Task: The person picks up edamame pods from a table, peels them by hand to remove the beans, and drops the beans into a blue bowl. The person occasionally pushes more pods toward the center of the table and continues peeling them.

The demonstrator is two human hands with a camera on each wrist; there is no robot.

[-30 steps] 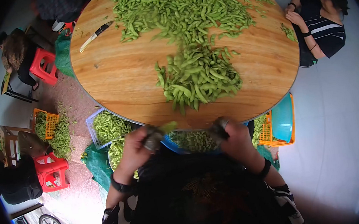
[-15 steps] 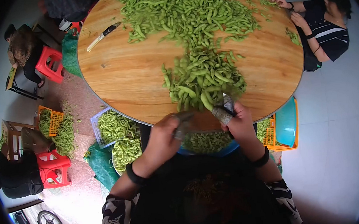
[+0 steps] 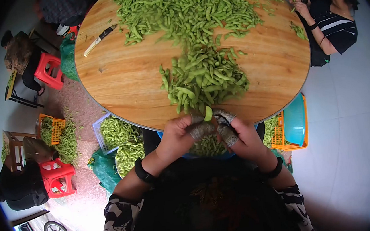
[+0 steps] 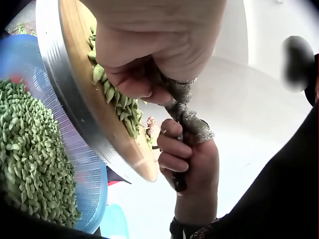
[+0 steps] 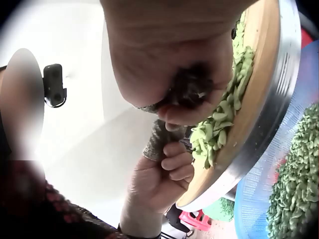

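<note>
In the head view my left hand (image 3: 177,135) pinches a green soybean pod (image 3: 208,113) between wrapped thumb and finger, just past the table's near edge. Close against it, my right hand (image 3: 243,135) grips a slim dark-handled tool (image 4: 179,182), whose handle end shows below the curled fingers in the left wrist view. What kind of tool it is I cannot tell. Grey wrapping covers thumb and finger on both hands. Beyond the fingertips, a heap of soybean pods (image 3: 208,75) lies on the round wooden table (image 3: 119,81). My hands hide most of the tool.
Below my hands stands a blue basket (image 4: 92,191) of pods. A knife (image 3: 100,40) lies at the table's left. Crates of pods flank me, including an orange crate (image 3: 278,137). A seated person (image 3: 332,25) works at the table's right edge.
The hands were apart a second ago. My right hand reached the heap's near edge half a second ago, then came back; now both hands meet at a pod.
</note>
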